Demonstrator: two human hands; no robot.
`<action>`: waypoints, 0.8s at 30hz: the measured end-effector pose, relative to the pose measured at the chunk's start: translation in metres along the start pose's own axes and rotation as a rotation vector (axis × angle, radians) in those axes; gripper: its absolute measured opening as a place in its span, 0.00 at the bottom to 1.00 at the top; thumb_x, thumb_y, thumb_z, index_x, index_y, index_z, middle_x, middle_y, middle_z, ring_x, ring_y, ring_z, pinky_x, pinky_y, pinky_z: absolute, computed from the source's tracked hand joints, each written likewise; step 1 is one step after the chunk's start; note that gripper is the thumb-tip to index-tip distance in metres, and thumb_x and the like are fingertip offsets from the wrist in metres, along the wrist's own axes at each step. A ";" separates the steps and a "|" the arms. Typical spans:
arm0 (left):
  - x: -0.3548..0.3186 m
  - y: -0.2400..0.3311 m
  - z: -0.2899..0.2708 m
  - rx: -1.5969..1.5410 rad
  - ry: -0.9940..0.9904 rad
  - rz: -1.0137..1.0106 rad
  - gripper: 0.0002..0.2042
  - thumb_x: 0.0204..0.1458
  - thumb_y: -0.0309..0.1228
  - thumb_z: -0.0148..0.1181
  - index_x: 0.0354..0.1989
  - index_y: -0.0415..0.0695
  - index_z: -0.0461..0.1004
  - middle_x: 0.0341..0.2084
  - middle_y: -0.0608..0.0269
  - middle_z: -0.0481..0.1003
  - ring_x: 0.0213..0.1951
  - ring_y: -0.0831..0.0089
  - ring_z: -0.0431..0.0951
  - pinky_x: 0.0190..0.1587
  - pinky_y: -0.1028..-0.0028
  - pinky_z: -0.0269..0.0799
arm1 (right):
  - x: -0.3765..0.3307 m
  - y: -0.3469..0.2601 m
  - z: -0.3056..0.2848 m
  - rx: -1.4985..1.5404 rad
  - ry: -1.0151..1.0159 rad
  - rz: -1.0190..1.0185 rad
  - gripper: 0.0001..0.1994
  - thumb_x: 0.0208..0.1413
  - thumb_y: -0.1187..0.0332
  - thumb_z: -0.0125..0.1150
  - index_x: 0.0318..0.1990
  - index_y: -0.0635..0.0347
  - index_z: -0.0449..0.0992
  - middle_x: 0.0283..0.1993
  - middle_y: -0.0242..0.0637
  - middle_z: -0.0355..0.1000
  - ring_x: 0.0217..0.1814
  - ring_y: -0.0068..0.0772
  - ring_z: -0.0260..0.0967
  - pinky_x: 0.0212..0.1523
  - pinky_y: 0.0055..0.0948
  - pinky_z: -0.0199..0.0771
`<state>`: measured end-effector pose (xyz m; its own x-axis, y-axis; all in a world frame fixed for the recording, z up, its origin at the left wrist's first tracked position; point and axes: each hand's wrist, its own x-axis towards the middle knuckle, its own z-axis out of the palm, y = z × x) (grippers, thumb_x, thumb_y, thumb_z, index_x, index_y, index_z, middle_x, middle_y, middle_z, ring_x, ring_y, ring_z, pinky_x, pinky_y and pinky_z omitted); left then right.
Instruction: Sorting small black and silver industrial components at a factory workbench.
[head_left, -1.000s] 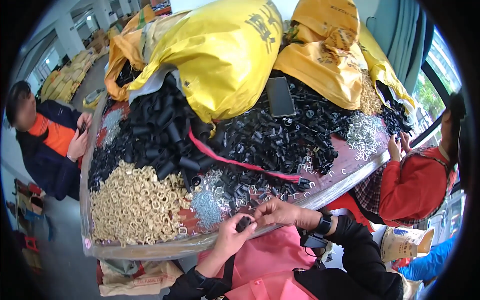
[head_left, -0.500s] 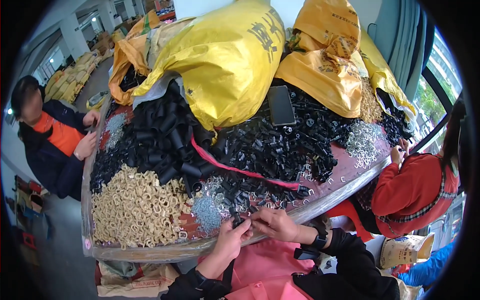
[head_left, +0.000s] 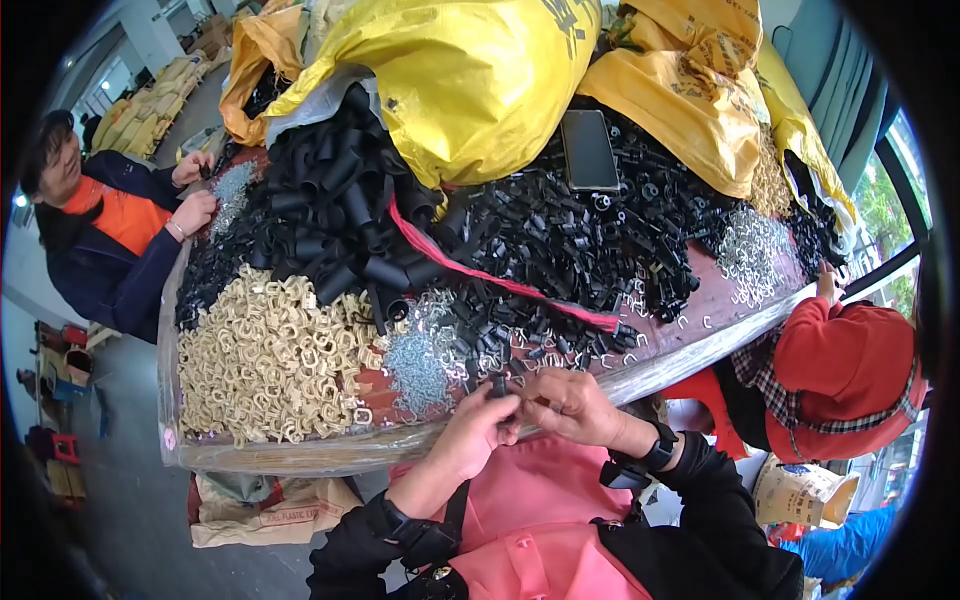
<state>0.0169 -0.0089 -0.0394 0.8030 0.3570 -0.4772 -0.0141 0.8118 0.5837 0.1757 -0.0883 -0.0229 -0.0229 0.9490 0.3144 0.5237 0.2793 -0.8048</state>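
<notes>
Just over the near table edge, my left hand (head_left: 478, 432) is closed with thumb and fingers around a small black plastic part (head_left: 499, 386), which stands upright out of its grip. Close beside it, my right hand (head_left: 572, 408) is pinched, its fingertips almost at the black part. Whatever lies between those fingertips is too small or hidden to name. Beyond my hands spread loose black plastic fittings (head_left: 520, 240) and a few silvery U-shaped clips (head_left: 545, 350). A heap of small bluish-grey screws (head_left: 418, 370) sits to the left of them.
Beige ring-shaped pieces (head_left: 270, 360) pile up at the left, with black tubes (head_left: 325, 190) behind. A red strip (head_left: 460, 266) crosses the heap. A phone (head_left: 590, 150) rests near a big yellow sack (head_left: 460, 90). Co-workers sit left (head_left: 120, 220) and right (head_left: 845, 370).
The whole view has tilted down, so the table appears higher. My hands stay close together around the black part. The left co-worker's hands and the right co-worker's hand now reach over the piles.
</notes>
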 end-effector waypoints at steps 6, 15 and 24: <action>-0.003 0.000 0.002 -0.194 -0.103 0.062 0.13 0.52 0.28 0.46 0.47 0.40 0.63 0.36 0.61 0.69 0.32 0.76 0.71 0.31 0.78 0.68 | 0.001 0.008 0.003 0.121 0.078 -0.017 0.04 0.42 0.73 0.57 0.28 0.60 0.71 0.27 0.34 0.65 0.34 0.37 0.64 0.35 0.33 0.63; -0.011 -0.010 -0.002 0.200 0.109 0.155 0.14 0.53 0.24 0.42 0.48 0.33 0.59 0.42 0.55 0.65 0.43 0.65 0.69 0.45 0.67 0.69 | -0.008 0.011 0.016 -0.005 0.235 -0.151 0.05 0.33 0.71 0.59 0.20 0.59 0.70 0.36 0.38 0.62 0.43 0.41 0.58 0.44 0.38 0.55; 0.001 -0.002 0.002 0.474 0.148 -0.030 0.20 0.52 0.28 0.49 0.51 0.34 0.57 0.41 0.55 0.67 0.39 0.67 0.70 0.40 0.73 0.68 | -0.018 0.018 0.013 -0.160 0.231 -0.072 0.07 0.28 0.67 0.58 0.12 0.56 0.67 0.39 0.37 0.60 0.45 0.42 0.52 0.40 0.39 0.51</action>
<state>0.0193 -0.0111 -0.0398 0.7050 0.4268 -0.5664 0.3076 0.5356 0.7865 0.1743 -0.0981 -0.0501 0.1194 0.8641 0.4890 0.6559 0.3011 -0.6922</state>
